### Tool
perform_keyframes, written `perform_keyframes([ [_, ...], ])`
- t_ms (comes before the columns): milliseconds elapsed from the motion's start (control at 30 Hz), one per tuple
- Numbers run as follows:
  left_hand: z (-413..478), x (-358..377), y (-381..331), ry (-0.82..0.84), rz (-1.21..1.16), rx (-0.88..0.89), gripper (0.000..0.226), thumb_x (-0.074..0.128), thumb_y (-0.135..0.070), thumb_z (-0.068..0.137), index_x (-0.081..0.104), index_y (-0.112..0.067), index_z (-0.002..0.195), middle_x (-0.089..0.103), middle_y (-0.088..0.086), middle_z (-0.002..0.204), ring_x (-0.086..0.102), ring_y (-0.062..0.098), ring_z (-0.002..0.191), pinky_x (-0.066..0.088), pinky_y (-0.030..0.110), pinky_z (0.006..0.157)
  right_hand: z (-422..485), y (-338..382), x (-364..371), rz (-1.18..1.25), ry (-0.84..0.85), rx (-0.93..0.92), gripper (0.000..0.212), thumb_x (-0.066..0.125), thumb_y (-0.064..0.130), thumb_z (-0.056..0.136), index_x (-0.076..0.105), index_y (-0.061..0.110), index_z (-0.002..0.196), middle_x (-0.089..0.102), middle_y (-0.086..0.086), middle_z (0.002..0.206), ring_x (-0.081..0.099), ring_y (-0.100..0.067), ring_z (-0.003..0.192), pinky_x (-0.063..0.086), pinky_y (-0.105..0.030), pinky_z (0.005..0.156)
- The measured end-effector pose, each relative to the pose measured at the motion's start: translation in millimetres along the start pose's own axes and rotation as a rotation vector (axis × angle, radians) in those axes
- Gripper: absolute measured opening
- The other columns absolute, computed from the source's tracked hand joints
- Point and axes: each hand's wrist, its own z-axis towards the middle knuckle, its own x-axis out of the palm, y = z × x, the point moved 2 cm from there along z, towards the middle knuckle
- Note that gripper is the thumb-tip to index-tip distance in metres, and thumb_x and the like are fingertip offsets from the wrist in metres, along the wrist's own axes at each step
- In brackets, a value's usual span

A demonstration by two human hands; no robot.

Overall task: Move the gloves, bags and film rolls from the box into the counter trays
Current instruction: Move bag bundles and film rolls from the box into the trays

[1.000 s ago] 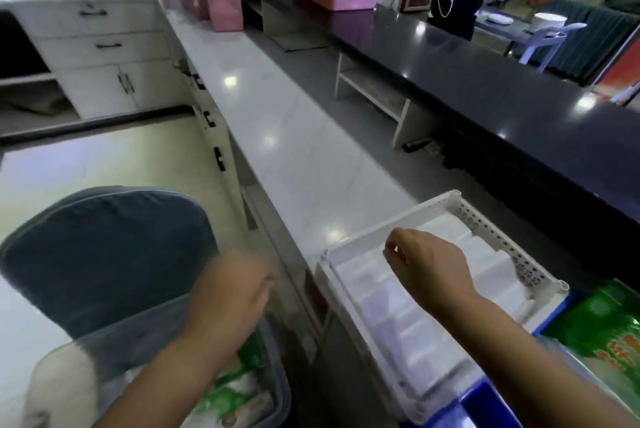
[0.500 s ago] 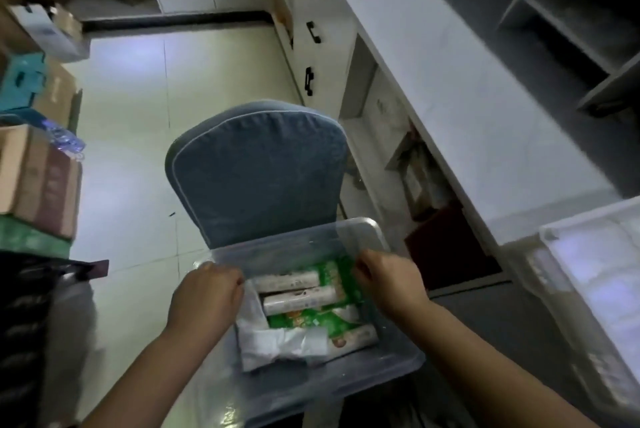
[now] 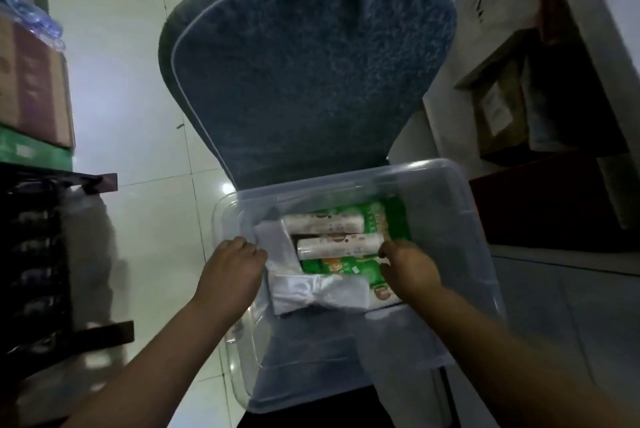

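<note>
Clear box (image 3: 450, 192) lower centre on blue chair (image 3: 304, 74). Left hand (image 3: 230, 270) curled on white bags (image 3: 318, 292); right hand (image 3: 408, 266) curled at film rolls (image 3: 337, 244) (grip unclear, labels unreadable).

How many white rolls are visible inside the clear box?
2. One roll lies across the far part of the clear box; the other roll lies just nearer, between both hands. More may be hidden beneath.

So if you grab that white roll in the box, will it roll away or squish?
The white roll is a cylinder, so it could roll on a flat surface. Here it lies wedged between another roll and green packets, so it probably stays put. It looks like wound film, likely firm and light.
</note>
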Motion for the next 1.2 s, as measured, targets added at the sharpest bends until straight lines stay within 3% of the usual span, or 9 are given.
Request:
perform_keyframes([
  [167,20.2,25.4,4.8,0.003,0.015,0.073,0.021,0.079,-0.002,0.047,0.063,-0.01,0.056,0.061,0.009,0.052,0.058,0.027,0.051,0.048,0.031,0.054,56.0,-10.5,43.6,-0.167,0.037,-0.048,0.043,0.054,0.013,0.084,0.046,0.01,0.127,0.051,-0.015,0.128,0.049,-0.03,0.113,0.043,-0.036,0.09],
  [300,25.8,39.9,6.9,0.005,0.058,0.08,0.02,0.079,-0.008,0.052,0.06,-0.014,0.054,0.06,0.005,0.05,0.055,0.024,0.05,0.046,0.03,0.055,83.0,-13.6,73.1,-0.195,0.118,-0.021,0.05,0.058,0.023,0.085,0.041,0.012,0.131,0.047,-0.013,0.133,0.046,-0.03,0.117,0.04,-0.037,0.092],
  [500,29.9,45.6,7.4,-0.041,0.053,0.046,0.022,0.078,-0.009,0.054,0.057,-0.015,0.053,0.057,0.005,0.048,0.054,0.025,0.049,0.045,0.029,0.055,77.3,-14.4,82.4,-0.271,0.092,-0.134,0.052,0.069,0.036,0.072,0.054,0.009,0.114,0.052,-0.014,0.116,0.047,-0.028,0.104,0.039,-0.033,0.079],
  [600,27.2,44.8,7.0,-0.051,-0.006,0.008,0.014,0.079,-0.018,0.06,0.066,-0.014,0.063,0.066,0.006,0.057,0.06,0.025,0.056,0.047,0.03,0.06,56.8,-8.9,69.9,-0.202,0.06,-0.226,0.049,0.075,0.029,0.062,0.061,0.001,0.099,0.059,-0.02,0.101,0.053,-0.036,0.093,0.042,-0.036,0.074],
  [733,24.3,38.0,5.9,-0.023,-0.094,-0.034,0.061,0.086,-0.043,0.054,0.068,-0.015,0.105,0.073,0.008,0.098,0.069,0.027,0.084,0.054,0.037,0.075,29.4,7.8,44.9,-0.081,-0.1,-0.402,0.044,0.082,0.029,0.046,0.061,0.006,0.077,0.058,-0.014,0.076,0.056,-0.033,0.068,0.045,-0.036,0.059],
  [833,22.8,35.1,5.7,0.005,-0.117,-0.034,0.078,0.085,-0.051,0.051,0.063,-0.015,0.116,0.069,0.008,0.114,0.068,0.027,0.096,0.053,0.042,0.084,22.6,29.6,33.7,-0.013,-0.136,-0.493,0.039,0.075,0.034,0.054,0.06,0.01,0.081,0.057,-0.01,0.079,0.054,-0.027,0.072,0.044,-0.035,0.061],
  [967,24.4,34.0,6.8,0.001,-0.103,-0.033,0.067,0.09,-0.045,0.044,0.067,-0.014,0.098,0.074,0.007,0.087,0.069,0.023,0.07,0.056,0.036,0.067,37.0,42.3,28.5,0.042,-0.11,-0.515,0.048,0.084,0.027,0.053,0.063,0.009,0.092,0.063,-0.01,0.087,0.058,-0.025,0.078,0.049,-0.035,0.065],
  [1133,25.4,42.7,8.1,-0.046,-0.092,-0.076,0.065,0.092,-0.038,0.042,0.066,-0.013,0.096,0.073,0.008,0.084,0.068,0.024,0.069,0.056,0.033,0.066,74.9,22.4,42.3,-0.019,-0.145,-0.332,0.051,0.068,-0.005,0.07,0.058,0.001,0.119,0.065,-0.023,0.111,0.059,-0.037,0.101,0.048,-0.044,0.088],
  [1200,25.3,46.9,8.5,-0.056,-0.081,-0.069,0.064,0.091,-0.039,0.045,0.066,-0.014,0.098,0.073,0.008,0.088,0.068,0.024,0.073,0.056,0.034,0.069,94.8,15.7,49.7,-0.05,-0.15,-0.25,0.049,0.062,0.001,0.079,0.051,0.003,0.128,0.06,-0.022,0.12,0.054,-0.036,0.111,0.043,-0.041,0.096],
])
